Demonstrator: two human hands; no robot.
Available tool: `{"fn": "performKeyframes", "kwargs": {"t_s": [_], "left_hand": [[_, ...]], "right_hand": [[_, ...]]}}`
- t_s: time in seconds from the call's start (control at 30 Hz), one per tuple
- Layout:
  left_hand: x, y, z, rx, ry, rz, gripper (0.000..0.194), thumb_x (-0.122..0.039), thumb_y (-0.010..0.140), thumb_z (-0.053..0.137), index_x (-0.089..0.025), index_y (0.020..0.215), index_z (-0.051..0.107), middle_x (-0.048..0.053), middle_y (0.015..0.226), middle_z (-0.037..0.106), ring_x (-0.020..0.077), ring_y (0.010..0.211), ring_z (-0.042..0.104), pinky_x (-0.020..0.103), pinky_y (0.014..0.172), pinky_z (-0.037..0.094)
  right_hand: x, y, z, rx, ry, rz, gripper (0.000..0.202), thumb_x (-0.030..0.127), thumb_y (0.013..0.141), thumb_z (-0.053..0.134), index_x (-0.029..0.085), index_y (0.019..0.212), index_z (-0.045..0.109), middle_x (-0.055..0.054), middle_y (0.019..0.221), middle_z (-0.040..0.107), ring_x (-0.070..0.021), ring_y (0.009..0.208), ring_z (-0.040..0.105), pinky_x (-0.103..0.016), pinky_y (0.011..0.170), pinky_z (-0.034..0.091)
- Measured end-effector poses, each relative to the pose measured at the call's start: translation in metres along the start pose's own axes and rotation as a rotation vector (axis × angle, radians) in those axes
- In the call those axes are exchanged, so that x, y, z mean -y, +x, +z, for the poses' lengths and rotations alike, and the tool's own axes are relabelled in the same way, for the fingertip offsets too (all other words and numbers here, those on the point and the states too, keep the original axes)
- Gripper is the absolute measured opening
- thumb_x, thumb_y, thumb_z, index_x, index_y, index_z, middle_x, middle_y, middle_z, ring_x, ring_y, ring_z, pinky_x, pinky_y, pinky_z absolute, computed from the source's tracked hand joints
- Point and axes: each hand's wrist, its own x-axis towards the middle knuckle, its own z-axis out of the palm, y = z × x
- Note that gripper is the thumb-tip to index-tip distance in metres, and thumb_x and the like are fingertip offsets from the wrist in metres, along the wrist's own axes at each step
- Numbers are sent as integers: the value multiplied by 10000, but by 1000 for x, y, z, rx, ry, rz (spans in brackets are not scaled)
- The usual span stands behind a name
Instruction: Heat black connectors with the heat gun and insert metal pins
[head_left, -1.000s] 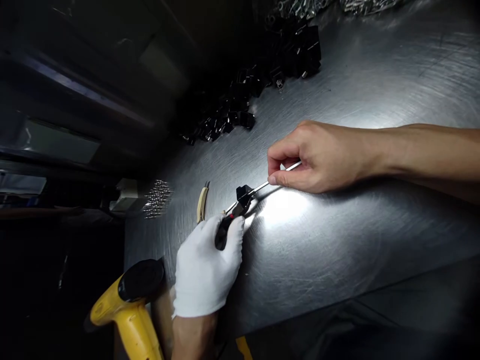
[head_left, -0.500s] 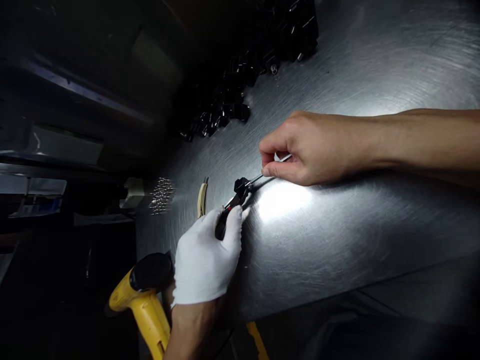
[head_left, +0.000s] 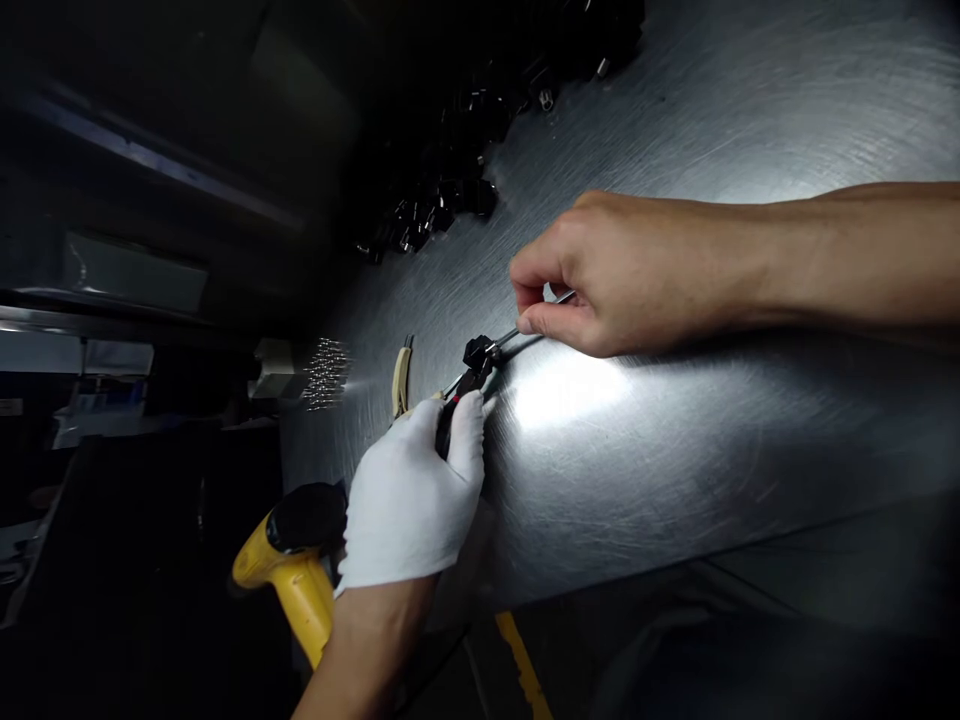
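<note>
Small black block [head_left: 477, 352] near the middle of the view, over the bench [head_left: 675, 450], between the two hands; hard to tell whether resting on the metal or raised off it. Against its right side, the tip of a thin metal rod [head_left: 507, 338], pinched between the bare right hand's [head_left: 622, 275] thumb and forefinger, with no gap showing at the grip. Just below the block and touching it, a dark tool [head_left: 471, 382] with a red mark, clasped between thumb and forefinger of the white-gloved left hand [head_left: 412, 495]; remaining fingers hidden from sight. Just beyond the glove, a curved cream-coloured piece [head_left: 401, 380] on the bench. Farther left, a cluster of small shiny metal pieces [head_left: 327, 372], and near it a pale box [head_left: 274, 366]. Beside the left wrist, a yellow-and-black tool [head_left: 300, 600]. Toward the top, in shadow, a heap of glossy black parts [head_left: 472, 195].
</note>
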Motion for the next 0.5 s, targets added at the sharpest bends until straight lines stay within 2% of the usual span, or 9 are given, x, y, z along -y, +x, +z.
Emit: {"fn": "performKeyframes", "kwargs": {"t_s": [0.2, 0.5], "left_hand": [[-2, -1, 1, -5, 7, -6, 467, -577, 975, 399, -232, 888, 701, 60, 823, 750, 224, 705, 684, 294, 591, 411], [-6, -6, 6, -34, 0, -28, 493, -590, 984, 373, -230, 977, 710, 75, 904, 766, 225, 715, 689, 291, 588, 422]], "right_hand": [[1, -4, 4, -54, -2, 12, 120, 281, 869, 648, 282, 764, 707, 38, 678, 671, -134, 602, 580, -298, 511, 396], [3, -10, 10, -91, -13, 20, 134, 277, 868, 621, 272, 750, 684, 54, 657, 659, -116, 567, 569, -265, 509, 383]]}}
